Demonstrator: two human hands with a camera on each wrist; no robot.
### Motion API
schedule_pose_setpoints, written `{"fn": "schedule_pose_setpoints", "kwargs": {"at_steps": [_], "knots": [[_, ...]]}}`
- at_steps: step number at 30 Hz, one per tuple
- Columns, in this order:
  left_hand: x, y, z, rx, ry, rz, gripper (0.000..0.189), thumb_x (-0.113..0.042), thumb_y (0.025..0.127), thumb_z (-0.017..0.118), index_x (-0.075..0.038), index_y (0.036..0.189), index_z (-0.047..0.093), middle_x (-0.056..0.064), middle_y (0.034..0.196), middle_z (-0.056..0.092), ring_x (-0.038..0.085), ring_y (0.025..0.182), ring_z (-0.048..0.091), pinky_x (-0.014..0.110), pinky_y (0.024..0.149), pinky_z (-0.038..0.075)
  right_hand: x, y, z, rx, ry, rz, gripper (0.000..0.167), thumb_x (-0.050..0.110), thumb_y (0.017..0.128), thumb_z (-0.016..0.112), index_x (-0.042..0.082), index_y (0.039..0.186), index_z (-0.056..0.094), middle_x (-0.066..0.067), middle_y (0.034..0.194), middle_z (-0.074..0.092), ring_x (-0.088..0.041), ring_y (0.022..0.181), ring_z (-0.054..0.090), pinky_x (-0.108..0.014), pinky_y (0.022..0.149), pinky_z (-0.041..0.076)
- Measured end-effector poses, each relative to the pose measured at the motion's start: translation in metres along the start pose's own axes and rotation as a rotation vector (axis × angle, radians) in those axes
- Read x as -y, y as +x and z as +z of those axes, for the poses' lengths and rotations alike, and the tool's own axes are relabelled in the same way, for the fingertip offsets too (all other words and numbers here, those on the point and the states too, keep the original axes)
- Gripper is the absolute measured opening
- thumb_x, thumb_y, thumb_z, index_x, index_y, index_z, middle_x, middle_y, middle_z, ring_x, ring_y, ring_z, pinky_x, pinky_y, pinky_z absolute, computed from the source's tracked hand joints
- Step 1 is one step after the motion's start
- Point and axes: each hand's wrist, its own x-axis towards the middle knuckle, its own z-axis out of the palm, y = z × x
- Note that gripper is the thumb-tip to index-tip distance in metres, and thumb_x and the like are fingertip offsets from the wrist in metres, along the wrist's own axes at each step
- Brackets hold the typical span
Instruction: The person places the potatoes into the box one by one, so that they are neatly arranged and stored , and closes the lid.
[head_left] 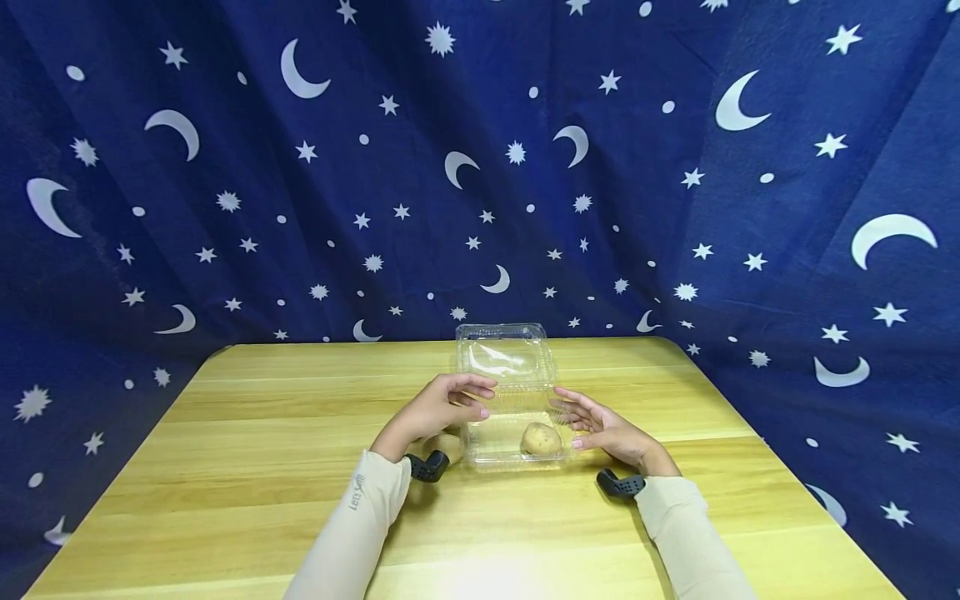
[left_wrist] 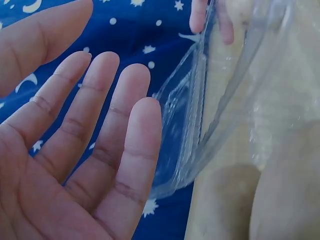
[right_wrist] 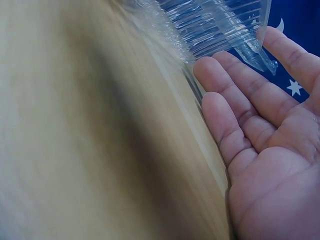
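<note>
A clear plastic clamshell box [head_left: 483, 457] stands on the table with its lid [head_left: 504, 357] tipped back. Inside it, at the front right, lies a potato [head_left: 542, 438]. My left hand [head_left: 441, 407] hovers over the box's left side, fingers fairly straight and palm bare in the left wrist view. Beside the box, partly hidden by my left wrist, is a second potato [head_left: 448, 445]. At the right side of the box is my right hand [head_left: 609, 431], fingers loosely extended; in the right wrist view its fingertips are close to the ribbed plastic wall [right_wrist: 220, 25], and contact is unclear.
The light wooden table [head_left: 262, 450] spreads out around the box. Behind it hangs a dark blue curtain [head_left: 420, 267] with white moons and stars. Each wrist wears a black band [head_left: 427, 467].
</note>
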Motion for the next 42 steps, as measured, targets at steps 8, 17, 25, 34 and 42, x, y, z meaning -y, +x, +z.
{"fn": "schedule_pose_setpoints", "kwargs": {"at_steps": [8, 17, 25, 34, 42], "knots": [[0.005, -0.006, -0.015, -0.048, -0.026, -0.023, 0.049, -0.002, 0.099, 0.076, 0.007, 0.145, 0.061, 0.028, 0.137, 0.068, 0.025, 0.109, 0.069, 0.035, 0.097, 0.057, 0.0, 0.001, 0.0, 0.004, 0.0, -0.002, 0.091, -0.004, 0.096, 0.072, -0.006, 0.169, 0.018, -0.034, 0.171, 0.026, -0.017, 0.142, 0.05, -0.023, 0.112, 0.043], [0.01, -0.014, -0.032, -0.079, -0.037, 0.012, 0.054, 0.001, 0.098, 0.076, 0.01, 0.148, 0.057, 0.035, 0.14, 0.063, 0.051, 0.124, 0.064, 0.031, 0.1, 0.056, 0.0, 0.001, 0.0, 0.009, 0.0, -0.021, 0.089, -0.003, 0.097, 0.072, -0.005, 0.169, 0.019, -0.034, 0.17, 0.028, -0.018, 0.142, 0.051, -0.023, 0.112, 0.043], [0.02, -0.023, -0.047, -0.099, -0.047, -0.017, 0.056, -0.002, 0.1, 0.074, 0.01, 0.151, 0.054, 0.033, 0.145, 0.061, 0.046, 0.126, 0.066, 0.041, 0.106, 0.055, 0.0, 0.002, 0.001, -0.005, -0.002, 0.0, 0.092, -0.001, 0.095, 0.074, -0.007, 0.168, 0.018, -0.037, 0.169, 0.025, -0.018, 0.141, 0.051, -0.023, 0.111, 0.043], [0.033, -0.027, -0.057, -0.174, -0.064, -0.022, 0.053, 0.001, 0.099, 0.074, 0.012, 0.148, 0.056, 0.032, 0.146, 0.061, 0.058, 0.133, 0.056, 0.034, 0.107, 0.055, 0.002, 0.001, 0.001, -0.007, 0.004, 0.006, 0.09, -0.004, 0.096, 0.071, -0.003, 0.17, 0.019, -0.039, 0.17, 0.021, -0.014, 0.14, 0.052, -0.022, 0.112, 0.043], [0.044, -0.032, -0.064, -0.225, -0.108, -0.037, 0.054, 0.004, 0.099, 0.072, 0.014, 0.148, 0.054, 0.032, 0.15, 0.058, 0.06, 0.137, 0.052, 0.025, 0.103, 0.055, -0.001, 0.002, 0.0, -0.003, 0.013, 0.005, 0.088, -0.005, 0.097, 0.07, -0.001, 0.17, 0.021, -0.038, 0.17, 0.021, -0.015, 0.141, 0.052, -0.023, 0.112, 0.044]]}}
